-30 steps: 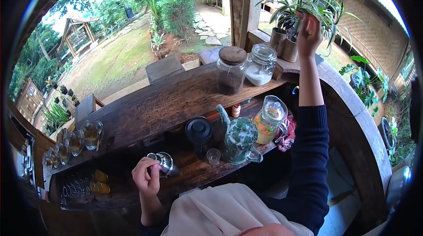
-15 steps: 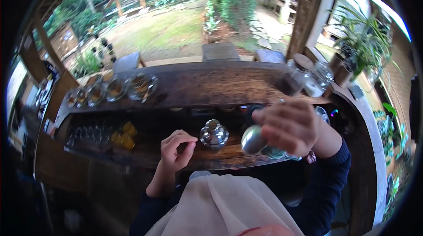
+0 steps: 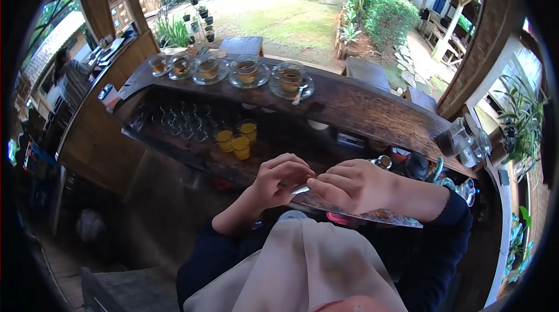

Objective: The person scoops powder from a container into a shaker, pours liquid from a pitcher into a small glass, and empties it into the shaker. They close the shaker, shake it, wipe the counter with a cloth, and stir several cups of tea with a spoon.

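Observation:
Both my hands meet over the front edge of the lower wooden counter. My left hand (image 3: 280, 181) has curled fingers, with a small shiny metal piece (image 3: 300, 189), perhaps a spoon, showing between it and the other hand. Fingertips of my right hand (image 3: 346, 187) are pressed together at the same spot; what they hold is hidden. Left of my hands, three glasses of yellow drink (image 3: 240, 146) stand on the lower counter. Beyond, on the upper counter (image 3: 361, 108), is a row of glass cups of tea (image 3: 246, 71) on saucers, the nearest with a spoon.
Several empty glasses (image 3: 180, 121) stand at the lower counter's left. Glass jars (image 3: 466, 143) are at the right end, near a dark round object (image 3: 416, 165) and glassware (image 3: 466, 189). A person (image 3: 73, 82) is at the far left by another counter.
The view has turned left. My right hand has moved from the glassware on the right to meet my left hand, and a small metal piece now shows between them.

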`<state>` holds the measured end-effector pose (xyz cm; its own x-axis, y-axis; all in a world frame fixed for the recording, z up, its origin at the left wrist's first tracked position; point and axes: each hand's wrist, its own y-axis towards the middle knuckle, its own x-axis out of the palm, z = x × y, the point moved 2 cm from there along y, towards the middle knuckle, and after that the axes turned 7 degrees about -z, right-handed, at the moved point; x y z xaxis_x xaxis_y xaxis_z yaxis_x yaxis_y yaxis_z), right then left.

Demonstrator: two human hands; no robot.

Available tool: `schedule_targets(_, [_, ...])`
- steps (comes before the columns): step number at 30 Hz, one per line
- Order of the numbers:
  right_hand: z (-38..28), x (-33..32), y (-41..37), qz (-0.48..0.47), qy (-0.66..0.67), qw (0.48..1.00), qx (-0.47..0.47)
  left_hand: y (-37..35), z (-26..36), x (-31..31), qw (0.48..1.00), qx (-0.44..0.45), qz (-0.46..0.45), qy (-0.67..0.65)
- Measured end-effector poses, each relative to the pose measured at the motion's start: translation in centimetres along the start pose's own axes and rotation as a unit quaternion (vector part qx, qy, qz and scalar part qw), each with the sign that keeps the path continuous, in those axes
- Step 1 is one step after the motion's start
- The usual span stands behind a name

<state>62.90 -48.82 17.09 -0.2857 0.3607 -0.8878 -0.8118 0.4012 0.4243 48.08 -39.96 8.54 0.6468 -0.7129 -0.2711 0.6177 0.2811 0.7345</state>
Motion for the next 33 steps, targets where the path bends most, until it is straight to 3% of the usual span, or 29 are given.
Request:
schedule_targets(3, [0.3, 2.0, 2.2, 0.018, 0.018, 0.999, 0.023, -1.3, 0.0, -2.8, 0.998, -0.044, 0.001, -0.040])
schedule_targets(5, [0.7, 2.5, 3.9, -0.004, 0.045, 0.998, 0.046, -1.7, -0.3, -4.5, 0.999, -0.006, -0.019, -0.049])
schedule_targets(7, [0.9, 3.4, 5.4, -0.024, 0.071, 0.995, 0.071, -2.0, -0.2, -5.7, 0.998, -0.023, -0.009, -0.064])
schedule_targets(13, [1.9, 6.9, 9.1, 0.024, 0.097, 0.985, 0.140, -3.5, -2.4, -10.4, 0.999, -0.002, -0.007, -0.031])
schedule_targets(15, [2.4, 8.0, 10.0, 0.009, 0.136, 0.960, 0.243, -3.7, -2.9, -11.8, 1.000, -0.003, -0.006, -0.024])
schedule_targets(19, [3.3, 10.8, 10.6, 0.021, 0.144, 0.936, 0.319, -3.9, -4.8, -14.3, 0.997, -0.046, 0.041, -0.043])
schedule_targets(25, [4.8, 14.1, 9.8, 0.042, 0.261, 0.868, 0.420, -3.5, -8.3, -16.5, 0.984, -0.131, 0.075, -0.091])
schedule_targets(30, [6.4, 17.4, 8.5, 0.145, 0.398, 0.750, 0.508, -1.9, -12.4, -18.1, 0.980, -0.185, 0.011, -0.068])
schedule_targets(31, [6.8, 18.2, 8.2, 0.143, 0.397, 0.750, 0.509, -1.3, -12.8, -18.6, 0.978, -0.202, -0.019, -0.040])
schedule_targets(33, [8.2, 19.4, 7.5, 0.200, 0.403, 0.700, 0.554, -0.2, -13.9, -20.0, 0.982, -0.185, 0.018, -0.032])
